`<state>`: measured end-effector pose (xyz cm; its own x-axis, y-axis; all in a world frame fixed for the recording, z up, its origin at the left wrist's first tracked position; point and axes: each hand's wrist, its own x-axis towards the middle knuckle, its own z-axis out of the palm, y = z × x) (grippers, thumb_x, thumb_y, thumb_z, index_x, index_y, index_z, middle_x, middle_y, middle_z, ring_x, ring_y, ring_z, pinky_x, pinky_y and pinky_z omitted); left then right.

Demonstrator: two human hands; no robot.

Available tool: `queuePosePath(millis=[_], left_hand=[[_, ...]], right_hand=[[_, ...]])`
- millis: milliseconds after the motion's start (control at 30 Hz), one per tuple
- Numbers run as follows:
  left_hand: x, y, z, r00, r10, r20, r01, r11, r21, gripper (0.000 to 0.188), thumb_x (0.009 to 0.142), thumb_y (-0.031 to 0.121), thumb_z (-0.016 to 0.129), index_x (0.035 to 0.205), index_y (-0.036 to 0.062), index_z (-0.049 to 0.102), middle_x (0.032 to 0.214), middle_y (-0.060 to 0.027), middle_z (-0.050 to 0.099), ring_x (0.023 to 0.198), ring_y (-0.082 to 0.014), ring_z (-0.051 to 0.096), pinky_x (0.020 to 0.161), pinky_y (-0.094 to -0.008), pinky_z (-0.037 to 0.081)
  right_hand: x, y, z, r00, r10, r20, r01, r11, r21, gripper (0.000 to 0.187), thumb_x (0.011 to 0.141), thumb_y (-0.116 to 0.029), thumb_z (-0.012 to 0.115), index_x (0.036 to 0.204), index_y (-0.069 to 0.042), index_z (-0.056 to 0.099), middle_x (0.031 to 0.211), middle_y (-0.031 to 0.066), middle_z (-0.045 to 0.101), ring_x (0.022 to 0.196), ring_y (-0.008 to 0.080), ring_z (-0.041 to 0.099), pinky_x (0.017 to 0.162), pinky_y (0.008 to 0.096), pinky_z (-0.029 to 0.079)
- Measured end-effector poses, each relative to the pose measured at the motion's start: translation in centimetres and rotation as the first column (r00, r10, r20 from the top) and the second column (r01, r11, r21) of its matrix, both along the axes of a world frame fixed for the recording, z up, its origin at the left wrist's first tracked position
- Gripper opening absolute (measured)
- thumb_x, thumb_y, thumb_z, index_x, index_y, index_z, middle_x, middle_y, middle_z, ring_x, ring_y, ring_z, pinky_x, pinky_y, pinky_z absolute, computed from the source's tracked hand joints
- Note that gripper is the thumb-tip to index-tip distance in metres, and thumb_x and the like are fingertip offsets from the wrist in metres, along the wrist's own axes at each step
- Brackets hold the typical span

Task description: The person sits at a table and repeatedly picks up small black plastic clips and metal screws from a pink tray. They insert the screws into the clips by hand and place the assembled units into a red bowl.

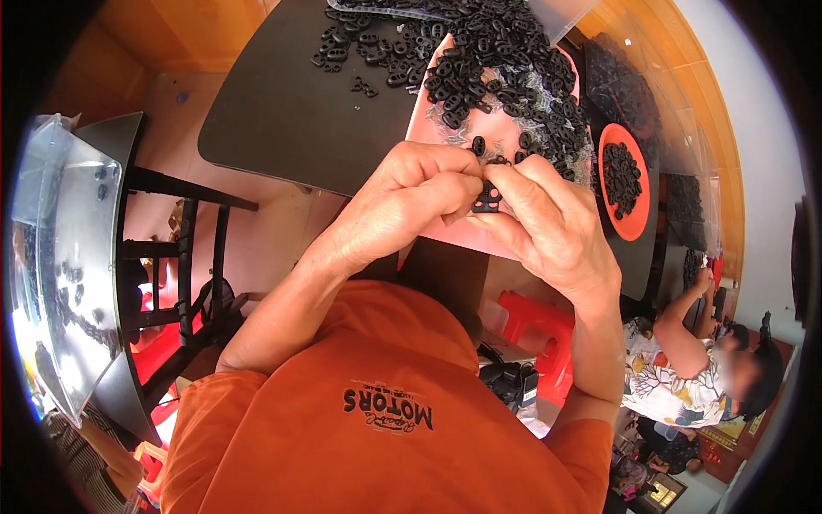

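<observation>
My left hand (415,188) and my right hand (548,210) meet above the near edge of a pink tray (428,124). Between their fingertips is a small black plastic cord lock (487,204), pinched from both sides and partly covered by the fingers. The left fingers are curled, with the thumb pressed at the piece. My right thumb and forefinger close on its other side. Just beyond the fingers lies a loose black cord-lock part (479,145). A heap of black two-holed cord-lock parts (492,43) fills the tray's far side, mixed with small silvery springs (535,81).
More black parts spill onto the dark table (282,103). An orange-red plate (610,201) holds black pieces at the right. Clear bins stand along the wall, a red stool (552,330) below. Another person (685,368) sits at the right; a clear-covered table (73,257) is at the left.
</observation>
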<state>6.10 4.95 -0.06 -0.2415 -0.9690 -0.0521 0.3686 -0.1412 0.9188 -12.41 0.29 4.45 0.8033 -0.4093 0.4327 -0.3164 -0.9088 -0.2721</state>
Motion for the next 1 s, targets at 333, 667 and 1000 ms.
queuePosePath(millis=[333,667,1000], left_hand=[[-0.9,0.0,0.0,0.996,-0.025,-0.08,0.033,0.995,0.098,0.02,0.082,0.012,0.048,0.077,-0.0019,0.061,0.065,0.0037,0.047,0.059,-0.0031,0.04,0.05,-0.0205,0.031],[-0.7,-0.5,1.5,0.985,-0.13,0.11,0.127,0.991,0.033,0.022,0.085,0.009,0.043,0.069,-0.0035,0.051,0.061,-0.0005,0.044,0.057,-0.007,0.037,0.05,-0.0264,0.033],[-1.9,-0.7,0.5,0.989,-0.135,0.054,0.134,0.99,0.033,0.02,0.085,0.006,0.043,0.067,-0.0018,0.05,0.06,0.0022,0.042,0.056,-0.0056,0.036,0.048,-0.0259,0.03]], right_hand=[[0.3,-0.6,0.0,0.998,0.014,-0.069,-0.022,0.993,-0.114,0.035,0.072,-0.019,0.077,0.091,-0.001,0.054,0.079,0.009,0.051,0.056,0.0214,0.056,0.047,0.0313,0.047],[-0.2,-0.7,-0.8,0.989,0.029,-0.144,-0.031,1.0,-0.006,0.038,0.076,-0.025,0.074,0.077,-0.004,0.043,0.067,0.0098,0.05,0.054,0.0253,0.057,0.046,0.0341,0.046],[-1.2,-0.7,-2.5,0.999,0.041,-0.015,-0.039,0.995,0.094,0.028,0.081,-0.018,0.069,0.078,-0.004,0.045,0.068,0.0091,0.051,0.054,0.0252,0.057,0.047,0.0346,0.045]])
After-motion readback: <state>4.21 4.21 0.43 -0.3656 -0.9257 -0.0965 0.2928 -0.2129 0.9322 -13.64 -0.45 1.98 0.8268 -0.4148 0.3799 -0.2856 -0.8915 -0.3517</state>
